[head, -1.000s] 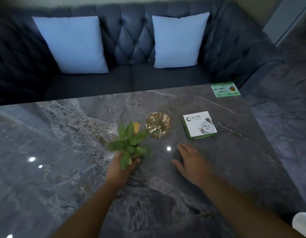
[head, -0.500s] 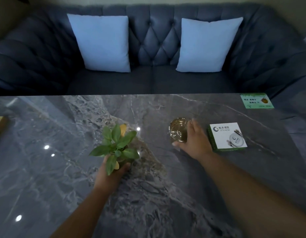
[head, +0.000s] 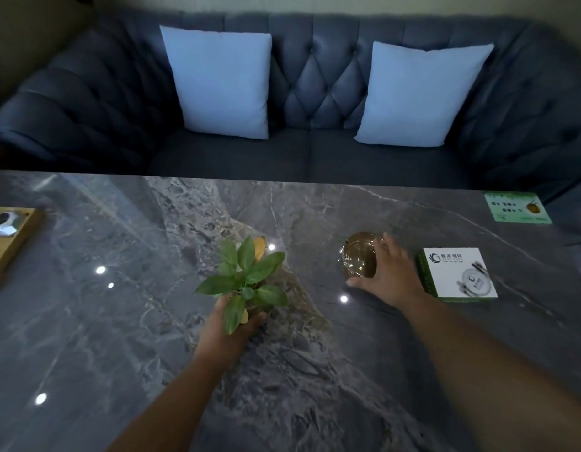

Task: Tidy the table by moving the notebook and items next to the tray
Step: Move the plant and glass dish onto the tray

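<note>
**Meanwhile, both hands loaded: plant and glass dish mid-counter**

Left hand [head: 227, 324] wraps the base of a small potted plant [head: 245, 278], fingers closed round the pot from below and behind; the pot itself is mostly hidden under leaves. Cannot tell whether it rests on the counter [head: 87, 321] or is just lifted. Holding it low keeps the foliage clear of the grip.

Right hand [head: 388, 275] is cupped against the side of a round amber glass dish [head: 359, 254], thumb on the near side, fingers curved over the far rim. Contact looks made, but a full grasp is not certain; the dish appears to sit on the counter.

Notebook [head: 458, 276], white cover with green edge, lies flat just right of that hand, toward the right edge, untouched. A green card [head: 517, 207] sits at the far right corner.

Wooden tray [head: 12, 236] shows only partly at the left edge, with a small silver object [head: 2, 220] on it. Plant, dish and notebook are all well apart from it.

Judgement: early stage. Taking one item per hand suggests both will be carried leftward together, with the notebook left for a second trip. Glass may slip on polished stone if gripped by its rim alone.
</note>
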`<move>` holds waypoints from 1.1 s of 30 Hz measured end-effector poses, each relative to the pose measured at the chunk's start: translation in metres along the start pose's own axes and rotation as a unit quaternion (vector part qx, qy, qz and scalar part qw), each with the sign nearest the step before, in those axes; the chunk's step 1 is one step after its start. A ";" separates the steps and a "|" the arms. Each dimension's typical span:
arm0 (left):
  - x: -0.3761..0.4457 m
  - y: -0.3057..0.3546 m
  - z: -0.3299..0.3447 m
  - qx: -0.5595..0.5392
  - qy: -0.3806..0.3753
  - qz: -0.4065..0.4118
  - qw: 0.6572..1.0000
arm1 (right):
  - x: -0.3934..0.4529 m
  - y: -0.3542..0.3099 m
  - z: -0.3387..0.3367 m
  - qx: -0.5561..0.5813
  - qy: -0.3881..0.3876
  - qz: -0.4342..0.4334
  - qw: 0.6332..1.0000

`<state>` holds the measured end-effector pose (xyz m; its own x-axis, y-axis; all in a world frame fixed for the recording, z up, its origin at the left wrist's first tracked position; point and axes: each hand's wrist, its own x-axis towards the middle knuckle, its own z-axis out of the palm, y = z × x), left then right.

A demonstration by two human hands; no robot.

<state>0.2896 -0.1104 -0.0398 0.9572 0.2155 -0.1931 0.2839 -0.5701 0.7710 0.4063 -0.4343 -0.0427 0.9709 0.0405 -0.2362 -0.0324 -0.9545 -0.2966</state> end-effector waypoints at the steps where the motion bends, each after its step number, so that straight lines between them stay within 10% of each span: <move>1: 0.000 0.002 0.000 0.000 -0.002 0.014 1.000 | 0.000 0.000 0.001 0.007 0.001 0.001 1.000; 33: -0.084 -0.074 -0.229 0.016 0.006 0.075 0.997 | -0.250 -0.224 0.028 0.106 0.051 -0.077 0.990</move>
<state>0.1749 0.0953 0.0583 0.9882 0.1361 -0.0702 0.1404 -0.6218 0.7705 0.1644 -0.2222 0.0570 0.9869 0.1394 -0.0816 0.0785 -0.8554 -0.5120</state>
